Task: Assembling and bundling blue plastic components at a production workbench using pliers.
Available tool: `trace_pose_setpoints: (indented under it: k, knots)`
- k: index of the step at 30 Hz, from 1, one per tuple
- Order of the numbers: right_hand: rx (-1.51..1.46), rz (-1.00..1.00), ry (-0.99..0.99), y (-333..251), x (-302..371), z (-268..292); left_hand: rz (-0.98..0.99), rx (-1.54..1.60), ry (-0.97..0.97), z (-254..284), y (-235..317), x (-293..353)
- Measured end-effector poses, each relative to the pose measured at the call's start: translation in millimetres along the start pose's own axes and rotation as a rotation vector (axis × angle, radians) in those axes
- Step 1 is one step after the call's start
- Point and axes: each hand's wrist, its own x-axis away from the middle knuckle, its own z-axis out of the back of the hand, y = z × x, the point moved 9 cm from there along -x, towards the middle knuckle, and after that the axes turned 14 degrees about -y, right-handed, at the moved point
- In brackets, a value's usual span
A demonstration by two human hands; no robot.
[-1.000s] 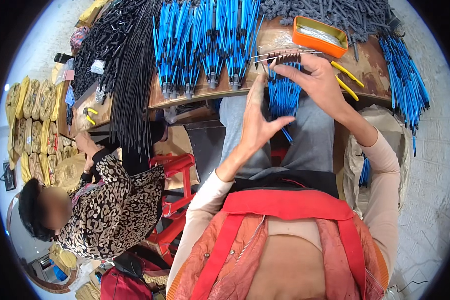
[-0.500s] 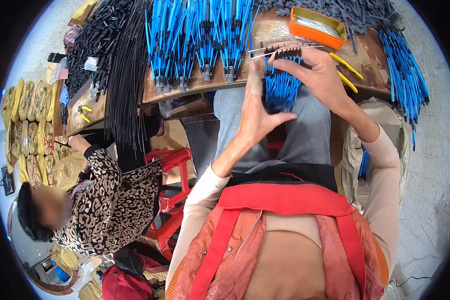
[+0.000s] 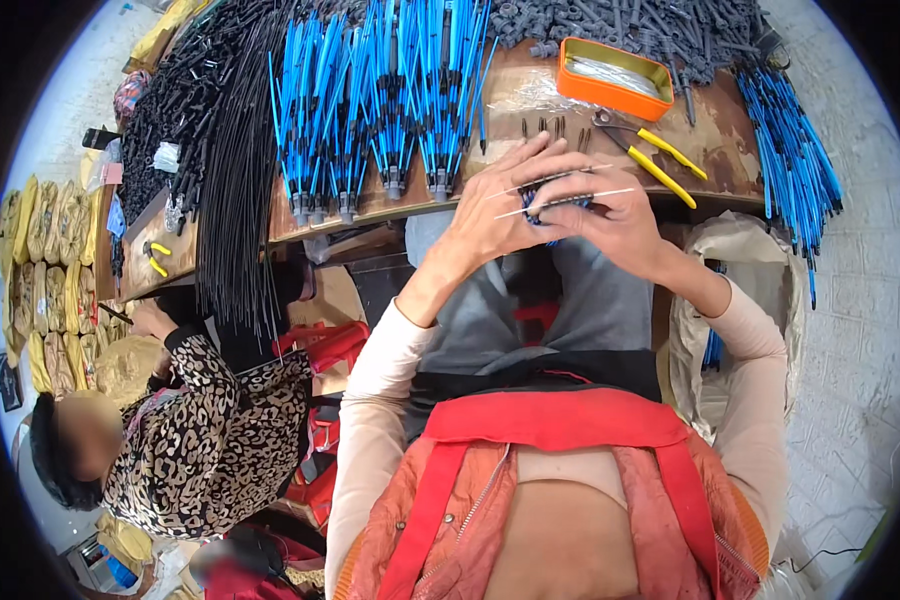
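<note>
My two hands meet above my lap, just in front of the wooden table's edge (image 3: 390, 205). My right hand (image 3: 615, 215) is closed around a small bundle of blue rods (image 3: 548, 215), of which only a sliver shows between the palms. My left hand (image 3: 495, 215) presses against the bundle from the left, fingers stretched upward. Two thin metal wires (image 3: 570, 197) stick out sideways between the fingers of both hands.
Rows of blue rod assemblies (image 3: 390, 90), black rods (image 3: 230, 170), grey parts (image 3: 660, 25), an orange tin (image 3: 615, 78) and yellow-handled pliers (image 3: 660, 150) lie on the table. A white sack (image 3: 745, 290) stands at my right. A person in a leopard-print top (image 3: 210, 440) sits lower left.
My left hand rose from below and closed against the bundle. The blue rods, plainly visible before, are now nearly hidden between both hands, which moved slightly nearer to me.
</note>
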Motion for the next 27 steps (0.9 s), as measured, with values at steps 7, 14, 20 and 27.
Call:
trace_pose_setpoints:
  k: [7,14,20,27]
  knots:
    - [-0.001,0.018,-0.027,-3.1,9.2,-13.9,-0.054,-0.061,-0.099,-7.8,0.4,8.1]
    - [0.034,0.073,-0.004,-3.1,12.1,-8.8,-0.079,-0.152,-0.136,-7.2,6.8,-2.3]
    - [-0.129,0.168,0.277,-9.3,25.7,38.2,-0.017,-0.222,-0.086,-5.1,9.2,-6.3]
    - [0.674,-0.380,0.018,104.1,-20.3,157.5,0.007,-0.242,-0.095,-7.9,8.9,-3.7]
